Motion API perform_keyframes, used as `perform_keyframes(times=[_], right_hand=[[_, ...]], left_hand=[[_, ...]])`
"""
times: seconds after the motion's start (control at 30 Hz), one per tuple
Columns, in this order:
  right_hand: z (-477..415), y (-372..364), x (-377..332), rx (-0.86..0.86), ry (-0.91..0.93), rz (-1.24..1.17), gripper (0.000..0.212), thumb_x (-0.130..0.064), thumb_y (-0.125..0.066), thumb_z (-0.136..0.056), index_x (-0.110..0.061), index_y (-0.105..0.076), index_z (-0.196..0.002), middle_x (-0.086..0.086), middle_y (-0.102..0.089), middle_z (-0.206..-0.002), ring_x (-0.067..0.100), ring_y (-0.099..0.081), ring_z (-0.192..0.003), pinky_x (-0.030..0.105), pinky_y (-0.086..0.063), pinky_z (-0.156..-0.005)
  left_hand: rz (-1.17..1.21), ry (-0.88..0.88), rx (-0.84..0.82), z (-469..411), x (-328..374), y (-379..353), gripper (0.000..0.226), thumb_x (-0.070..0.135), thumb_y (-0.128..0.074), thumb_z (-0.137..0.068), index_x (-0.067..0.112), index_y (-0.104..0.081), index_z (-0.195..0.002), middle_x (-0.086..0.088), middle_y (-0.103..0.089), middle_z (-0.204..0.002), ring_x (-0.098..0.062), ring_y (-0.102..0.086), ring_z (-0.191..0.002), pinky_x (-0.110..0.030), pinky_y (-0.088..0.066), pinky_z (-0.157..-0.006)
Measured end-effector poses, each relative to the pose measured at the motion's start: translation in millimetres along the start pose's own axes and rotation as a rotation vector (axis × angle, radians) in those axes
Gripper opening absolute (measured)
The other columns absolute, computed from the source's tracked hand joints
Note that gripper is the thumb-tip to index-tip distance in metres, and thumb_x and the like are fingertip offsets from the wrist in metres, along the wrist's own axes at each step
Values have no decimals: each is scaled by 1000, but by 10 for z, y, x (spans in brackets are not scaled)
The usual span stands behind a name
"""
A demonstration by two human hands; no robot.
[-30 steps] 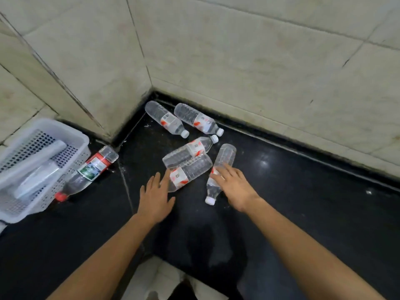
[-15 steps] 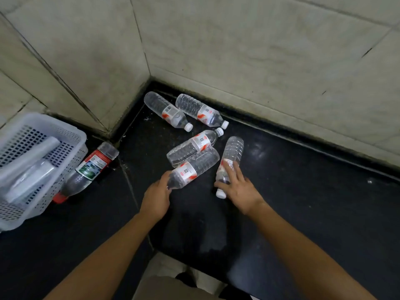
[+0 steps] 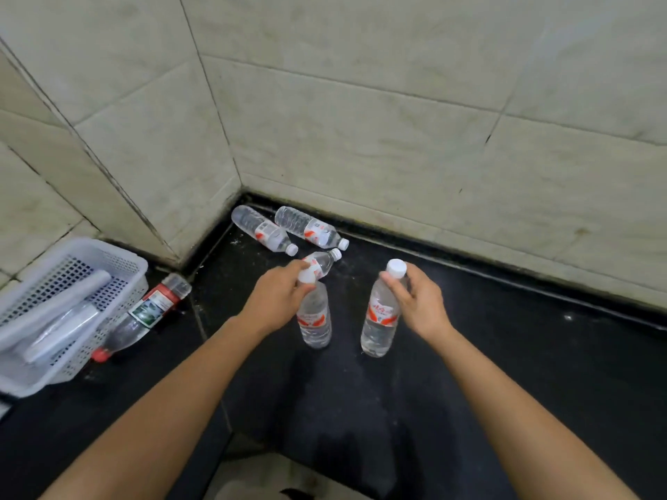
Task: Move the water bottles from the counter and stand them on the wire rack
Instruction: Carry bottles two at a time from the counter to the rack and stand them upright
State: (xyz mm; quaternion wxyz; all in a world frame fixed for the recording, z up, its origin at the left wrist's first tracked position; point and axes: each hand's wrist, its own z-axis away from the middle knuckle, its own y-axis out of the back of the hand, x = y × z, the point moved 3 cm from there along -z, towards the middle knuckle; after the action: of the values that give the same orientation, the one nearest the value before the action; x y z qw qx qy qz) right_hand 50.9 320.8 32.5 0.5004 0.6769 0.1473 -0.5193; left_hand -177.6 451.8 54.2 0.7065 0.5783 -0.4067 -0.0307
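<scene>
My left hand (image 3: 278,295) grips a clear water bottle (image 3: 314,319) by its neck, upright above the black counter (image 3: 505,355). My right hand (image 3: 418,304) holds a second clear bottle (image 3: 379,319) near its white cap, also upright. Both have red-and-white labels. Three more such bottles lie on their sides in the corner: one (image 3: 261,230) at the back left, one (image 3: 310,229) beside it by the wall, and one (image 3: 323,261) partly hidden behind my left hand. No wire rack is in view.
A white plastic basket (image 3: 119,261) with pale rolled items sits at the left edge. A larger bottle (image 3: 144,313) with a red cap and green label leans against it. Tiled walls (image 3: 397,120) close off the corner behind the counter.
Both hands closed on bottles that lay flat on the counter and lifted them upright. The camera view tilted up, showing more wall.
</scene>
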Motion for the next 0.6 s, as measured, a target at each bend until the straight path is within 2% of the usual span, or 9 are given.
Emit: perform_keyframes(times=[0.13,0.2,0.33,0.4,0.5,0.53,0.6], right_hand=[[218,-49,278,-170,-117,-35,23,-43,-65,-96,-23,-63,-106,-3,-68,-99,17,-63,-93,30,-49,-83],[282,-42,369,-173,-204,-133,24,-43,-63,-97,-21,-63,-109,-2,-70,-102,19,-67,-101,32,-52,-88],[257,68,424,-186,-291,-205,38,-48,-58,-99,-21,-58,-125,-2,-67,-118,17,-65,-111,28,-48,-88],[281,115,444,-219,-324,-207,42,-53,-51,-100,-23,-50,-129,-3,-64,-123,18,-62,-115,29,-45,-90],[388,155,434,-280,-350,-221,35,-56,-41,-103,-31,-37,-128,-4,-56,-128,15,-56,-114,29,-39,-93],[425,149,437,-301,-353,-239,36,-56,-42,-103,-32,-35,-128,-5,-56,-129,13,-57,-113,27,-40,-92],[514,79,460,-342,-349,-274,47,-55,-59,-96,-31,-35,-129,-4,-57,-131,9,-59,-112,24,-44,-88]], left_hand=[[107,-21,-23,105,225,-182,34,22,-67,-95,10,-65,-126,-10,-70,-116,-22,-64,-100,-37,-51,-90],[107,-20,11,120,251,-272,34,22,-68,-94,10,-66,-125,-10,-69,-115,-23,-63,-102,-41,-51,-93],[129,58,27,111,213,-409,41,27,-64,-96,12,-60,-134,-7,-65,-123,-24,-60,-112,-45,-50,-99],[266,131,-19,142,212,-451,42,27,-60,-100,16,-52,-139,0,-60,-127,-19,-57,-117,-38,-47,-102],[463,233,-55,199,197,-505,43,27,-55,-102,23,-43,-143,1,-57,-128,-16,-56,-118,-38,-47,-103],[493,253,-50,220,176,-516,42,26,-53,-103,24,-40,-144,2,-55,-128,-16,-55,-118,-36,-46,-100],[541,284,-42,258,116,-519,44,29,-49,-105,27,-34,-146,2,-50,-132,-16,-51,-120,-34,-43,-96]])
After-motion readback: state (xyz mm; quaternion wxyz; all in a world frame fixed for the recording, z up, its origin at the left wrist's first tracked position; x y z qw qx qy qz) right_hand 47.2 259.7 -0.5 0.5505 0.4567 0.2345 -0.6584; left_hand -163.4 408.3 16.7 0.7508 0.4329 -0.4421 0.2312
